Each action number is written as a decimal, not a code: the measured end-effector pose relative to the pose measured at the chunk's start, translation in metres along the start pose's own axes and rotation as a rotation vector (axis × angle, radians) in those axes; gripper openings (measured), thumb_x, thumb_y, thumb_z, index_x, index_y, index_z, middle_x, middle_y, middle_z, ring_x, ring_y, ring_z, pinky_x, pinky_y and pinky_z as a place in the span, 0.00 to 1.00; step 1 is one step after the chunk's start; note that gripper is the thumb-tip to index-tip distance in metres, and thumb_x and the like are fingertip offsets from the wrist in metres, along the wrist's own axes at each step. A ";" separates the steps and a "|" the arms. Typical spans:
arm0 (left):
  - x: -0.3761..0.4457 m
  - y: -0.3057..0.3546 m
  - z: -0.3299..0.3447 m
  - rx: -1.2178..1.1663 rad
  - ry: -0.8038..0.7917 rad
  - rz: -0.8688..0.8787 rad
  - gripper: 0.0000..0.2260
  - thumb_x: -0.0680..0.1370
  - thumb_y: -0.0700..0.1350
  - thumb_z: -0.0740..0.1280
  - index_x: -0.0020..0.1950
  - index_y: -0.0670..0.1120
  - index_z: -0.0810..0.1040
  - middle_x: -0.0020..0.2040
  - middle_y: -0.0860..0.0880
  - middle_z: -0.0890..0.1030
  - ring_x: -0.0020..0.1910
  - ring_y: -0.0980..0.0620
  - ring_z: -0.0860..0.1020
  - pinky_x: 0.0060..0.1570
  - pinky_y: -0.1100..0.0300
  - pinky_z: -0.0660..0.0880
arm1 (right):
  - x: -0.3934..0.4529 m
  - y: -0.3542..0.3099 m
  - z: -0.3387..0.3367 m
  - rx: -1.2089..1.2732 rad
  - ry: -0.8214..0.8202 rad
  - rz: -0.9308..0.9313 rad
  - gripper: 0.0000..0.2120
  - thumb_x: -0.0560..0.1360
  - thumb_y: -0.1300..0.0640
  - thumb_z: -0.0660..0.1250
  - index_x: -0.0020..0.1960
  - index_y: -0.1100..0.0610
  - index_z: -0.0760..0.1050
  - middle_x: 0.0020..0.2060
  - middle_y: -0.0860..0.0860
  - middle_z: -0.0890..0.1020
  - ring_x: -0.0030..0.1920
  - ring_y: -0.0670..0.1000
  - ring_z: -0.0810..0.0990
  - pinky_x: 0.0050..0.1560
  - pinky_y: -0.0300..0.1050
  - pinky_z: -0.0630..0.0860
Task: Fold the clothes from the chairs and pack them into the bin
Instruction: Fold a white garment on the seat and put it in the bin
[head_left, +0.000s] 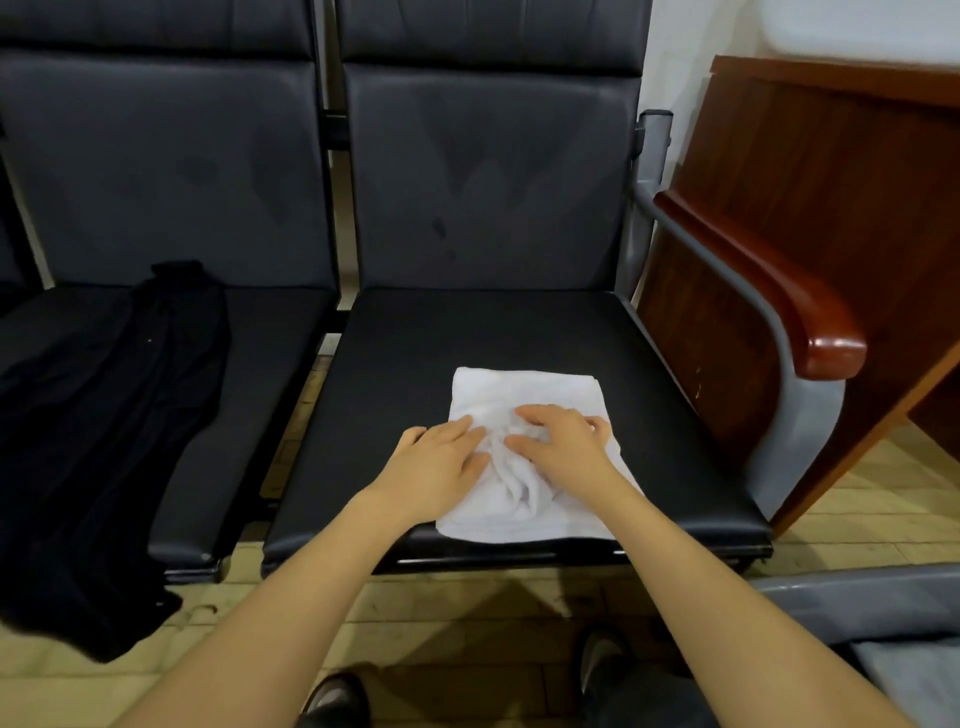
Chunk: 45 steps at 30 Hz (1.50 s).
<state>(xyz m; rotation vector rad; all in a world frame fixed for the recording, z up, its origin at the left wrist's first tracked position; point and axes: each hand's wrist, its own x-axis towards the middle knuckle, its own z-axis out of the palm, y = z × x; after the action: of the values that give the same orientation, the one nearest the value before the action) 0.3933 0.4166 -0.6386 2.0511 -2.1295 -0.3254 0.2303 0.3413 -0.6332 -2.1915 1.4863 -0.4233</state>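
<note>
A white garment (524, 389) lies folded into a rough rectangle on the black seat of the right chair (415, 353), near its front edge. My left hand (441, 462) rests flat on the garment's left side with fingers straight. My right hand (566, 441) presses on its middle, fingers spread, with bunched cloth between the two hands. A long black garment (130, 415) is draped over the left chair (270, 322) and hangs off its front edge to the floor. At the lower right a grey bin (857, 597) shows only its rim.
A wooden armrest (779, 291) on a grey metal frame borders the right chair. Behind it stands a brown wooden desk (831, 156). My shoes (602, 654) stand on the tiled floor (467, 613) before the chairs.
</note>
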 end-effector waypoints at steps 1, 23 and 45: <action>-0.004 -0.001 0.001 0.017 -0.019 -0.004 0.22 0.83 0.53 0.50 0.76 0.52 0.57 0.78 0.51 0.54 0.75 0.55 0.55 0.71 0.55 0.47 | 0.001 0.000 0.003 -0.036 0.011 0.017 0.16 0.77 0.45 0.62 0.64 0.46 0.74 0.57 0.45 0.78 0.60 0.48 0.72 0.56 0.43 0.53; -0.044 0.012 0.014 0.089 0.097 0.262 0.18 0.82 0.52 0.57 0.71 0.52 0.69 0.73 0.53 0.66 0.71 0.54 0.65 0.67 0.60 0.61 | -0.086 0.057 -0.033 -0.027 -0.089 -0.187 0.26 0.77 0.39 0.60 0.72 0.46 0.65 0.70 0.44 0.69 0.69 0.47 0.67 0.72 0.52 0.61; -0.047 0.015 0.002 -0.182 0.495 0.286 0.24 0.80 0.56 0.52 0.55 0.44 0.82 0.47 0.50 0.81 0.44 0.51 0.79 0.44 0.56 0.77 | -0.083 0.071 -0.041 0.248 0.333 -0.114 0.09 0.77 0.55 0.66 0.55 0.52 0.81 0.42 0.46 0.81 0.49 0.51 0.78 0.60 0.57 0.70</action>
<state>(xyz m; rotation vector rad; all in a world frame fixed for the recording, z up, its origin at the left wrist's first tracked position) 0.3807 0.4640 -0.6353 1.5042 -1.9567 0.0289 0.1231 0.3882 -0.6363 -2.0842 1.3834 -0.9969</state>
